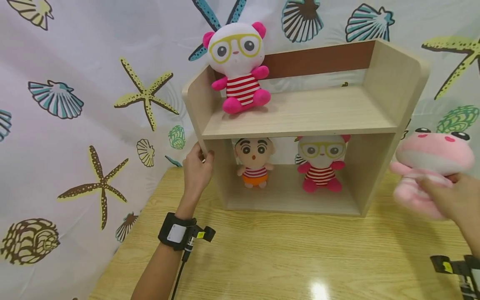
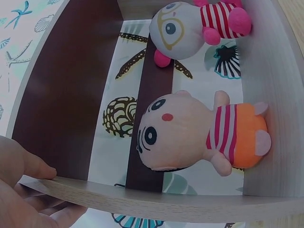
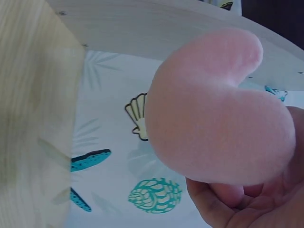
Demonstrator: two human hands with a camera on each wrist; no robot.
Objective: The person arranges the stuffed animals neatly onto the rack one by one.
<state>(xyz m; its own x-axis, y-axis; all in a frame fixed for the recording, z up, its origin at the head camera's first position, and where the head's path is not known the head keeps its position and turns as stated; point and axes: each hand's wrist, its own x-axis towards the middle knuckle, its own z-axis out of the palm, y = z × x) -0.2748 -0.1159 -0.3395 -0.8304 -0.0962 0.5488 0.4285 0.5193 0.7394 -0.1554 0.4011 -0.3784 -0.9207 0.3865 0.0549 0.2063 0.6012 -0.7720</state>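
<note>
My left hand (image 1: pixel 198 171) grips the front edge of the left side panel of a wooden two-tier shelf (image 1: pixel 307 110). In the left wrist view the thumb lies on the inner face and the fingers (image 2: pixel 66 216) on the outer. Out to the right of the shelf, my right hand (image 1: pixel 448 193) holds a pink frog plush toy (image 1: pixel 435 156) by its body. Its soft pink underside (image 3: pixel 213 123) fills the middle of the right wrist view and hides part of the hand.
On the upper tier's left end sits a panda plush (image 1: pixel 240 62) with yellow glasses. Below are a boy doll (image 1: pixel 255 158) in orange shorts and a second panda plush (image 1: pixel 320 166). The shelf stands on a wooden table (image 1: pixel 270 254) before a seashell-patterned curtain (image 1: pixel 90 146).
</note>
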